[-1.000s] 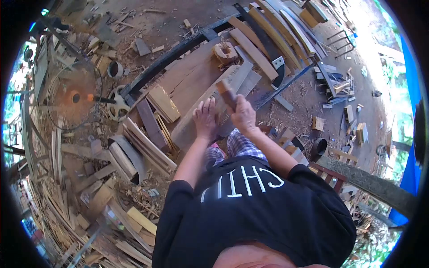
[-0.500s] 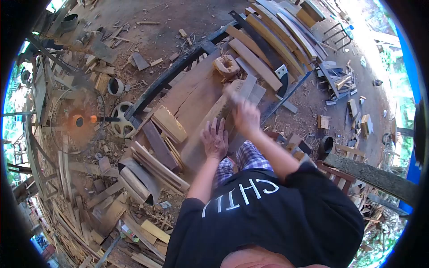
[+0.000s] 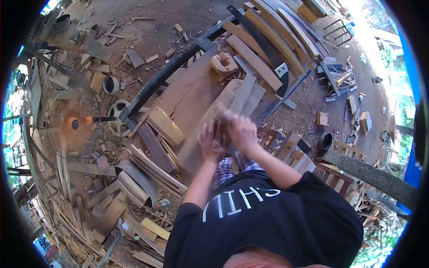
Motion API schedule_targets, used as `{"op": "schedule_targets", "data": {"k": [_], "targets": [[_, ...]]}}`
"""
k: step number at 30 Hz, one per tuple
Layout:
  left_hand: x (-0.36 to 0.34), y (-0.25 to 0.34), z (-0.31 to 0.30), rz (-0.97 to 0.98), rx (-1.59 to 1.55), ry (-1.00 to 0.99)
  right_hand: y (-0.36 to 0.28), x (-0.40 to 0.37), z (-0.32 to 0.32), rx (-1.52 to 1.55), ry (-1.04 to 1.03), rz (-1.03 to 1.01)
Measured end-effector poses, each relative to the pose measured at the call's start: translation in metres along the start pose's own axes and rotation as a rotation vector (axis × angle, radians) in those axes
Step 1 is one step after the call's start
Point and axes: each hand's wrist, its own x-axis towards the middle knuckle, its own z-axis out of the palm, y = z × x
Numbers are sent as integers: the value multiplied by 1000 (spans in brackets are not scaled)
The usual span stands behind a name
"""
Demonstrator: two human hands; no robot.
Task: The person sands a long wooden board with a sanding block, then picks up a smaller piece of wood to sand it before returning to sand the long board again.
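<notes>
My left hand (image 3: pixel 212 142) lies with its fingers spread on a long wooden plank (image 3: pixel 227 94) that has a rough, chipped edge. Just to its right, my right hand (image 3: pixel 243 134) is closed around a small object whose kind I cannot make out, blurred by motion. Its end points up and left over the plank. Narrower grey-brown boards (image 3: pixel 243 94) lie along the plank's right side. Beyond its far end sits a hollowed wood block (image 3: pixel 223 64).
A dark metal frame edge (image 3: pixel 154 85) borders the wide cracked board (image 3: pixel 190 91). Stacked planks (image 3: pixel 268 33) and a black-bladed handsaw (image 3: pixel 282 80) lie at the far right. On the left, a fan (image 3: pixel 74 124) stands among wood scraps. A short thick board (image 3: pixel 165 125) lies nearby.
My right hand has drawn back toward my body and slightly left with the object in it. My left hand stays on the plank, a little shifted. The view has moved slightly.
</notes>
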Motion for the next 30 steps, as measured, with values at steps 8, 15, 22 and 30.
{"op": "schedule_targets", "data": {"k": [8, 15, 22, 30], "targets": [[-1, 0, -3, 21, -1, 20, 88, 140, -2, 3, 209, 192], [-4, -5, 2, 18, -18, -23, 7, 7, -9, 84, -77, -53], [-2, 0, -4, 17, -27, 13, 74, 142, -9, 41, 135, 174], [-1, 1, -3, -16, 5, -35, 8, 33, -17, 93, -59, -78]]}}
